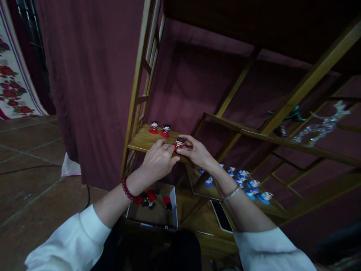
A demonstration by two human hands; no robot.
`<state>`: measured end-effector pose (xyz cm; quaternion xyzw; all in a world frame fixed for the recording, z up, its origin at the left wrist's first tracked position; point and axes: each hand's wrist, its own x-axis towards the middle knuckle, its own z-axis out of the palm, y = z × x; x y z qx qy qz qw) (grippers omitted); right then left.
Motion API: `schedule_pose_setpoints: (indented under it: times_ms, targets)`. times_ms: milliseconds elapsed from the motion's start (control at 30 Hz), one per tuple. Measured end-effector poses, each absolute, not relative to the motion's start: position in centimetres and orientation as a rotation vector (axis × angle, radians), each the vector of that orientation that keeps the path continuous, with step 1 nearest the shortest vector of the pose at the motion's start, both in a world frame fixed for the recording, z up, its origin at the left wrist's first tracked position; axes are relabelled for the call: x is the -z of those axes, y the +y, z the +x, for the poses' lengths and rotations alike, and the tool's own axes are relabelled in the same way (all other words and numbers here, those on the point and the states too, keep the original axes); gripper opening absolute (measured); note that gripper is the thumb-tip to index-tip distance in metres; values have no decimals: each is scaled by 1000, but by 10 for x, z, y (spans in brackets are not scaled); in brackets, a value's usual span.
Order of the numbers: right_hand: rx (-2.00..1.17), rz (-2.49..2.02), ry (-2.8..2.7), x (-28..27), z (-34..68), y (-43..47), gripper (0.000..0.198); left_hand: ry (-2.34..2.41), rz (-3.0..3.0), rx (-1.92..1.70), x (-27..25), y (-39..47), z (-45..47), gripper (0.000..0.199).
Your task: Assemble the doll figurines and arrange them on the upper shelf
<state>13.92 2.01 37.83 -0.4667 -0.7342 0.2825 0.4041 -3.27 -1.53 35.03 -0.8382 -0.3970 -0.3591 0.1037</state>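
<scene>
A small doll figurine (179,143) with black hair buns and a red base is at the front of the small wooden shelf (139,140). My right hand (197,152) grips it from the right, thumb in front and fingers behind. From the left, my left hand (158,160) reaches in with its fingertips against the figurine's side and its thumb held apart near the shelf edge. Two similar figurines, one (153,127) at the left and another (166,130) beside it, stand upright farther back on the same shelf.
Below, an open box (174,205) contains several red-and-black figurines. A phone (221,216) lies on the lower wood surface. Several blue-and-white figurines (252,184) occupy a lower right shelf. A clear deer ornament (321,126) stands higher right. A dark red curtain (96,90) hangs left.
</scene>
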Motion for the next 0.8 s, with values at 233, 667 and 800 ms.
schedule_pose_setpoints:
  times_ms: [233, 667, 800]
  targets:
    - [-585, -1238, -1878, -378, 145, 47, 50, -1231, -2530, 879, -355, -3, -25, 56]
    - [-489, -1315, -1899, -381, 149, 78, 54, -1297, -2706, 710, -371, 13, -21, 68]
    - [-494, -1306, -1877, -379, 149, 83, 55, -1334, -2734, 656, -373, 16, -22, 71]
